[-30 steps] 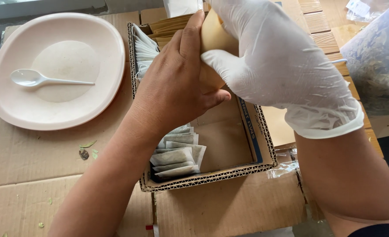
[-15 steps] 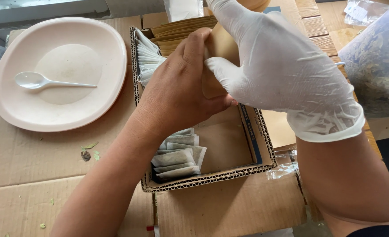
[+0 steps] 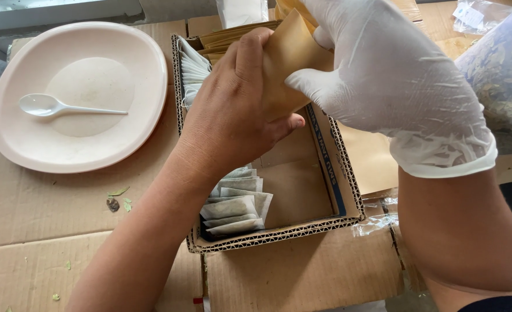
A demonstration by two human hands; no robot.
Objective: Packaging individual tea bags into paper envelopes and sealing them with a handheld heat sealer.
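Step in hand: both hands work on one brown paper envelope [image 3: 290,63] held above the far end of the cardboard box [image 3: 348,190]; judged to be the filling or closing of that envelope, its mouth being out of sight behind the hands.
Left hand [image 3: 238,110]: bare, fingers curled around the envelope's left side, thumb laid along its lower edge; a firm wrap, nothing else in it.
Right hand [image 3: 383,86]: in a white glove, thumb and fingers pinched on the envelope's right edge and top (whether anything small is also held inside the pinch cannot be told).
Envelope position: raised, clear of the box floor, over the stack of further brown envelopes [image 3: 233,32] standing at the box's far wall.
Box contents: white sachets [image 3: 235,202] in a row along the left wall, more fanned at the far left corner; right half of the floor bare.
Surroundings: pale plate [image 3: 13,138] to the left on the cardboard sheet, white plastic spoon [image 3: 53,106] lying in it; clear bag of dried leaves [image 3: 501,75] at the far right.
Next move, as judged: calls for a steady left-hand hold while the gloved fingers work the top edge.
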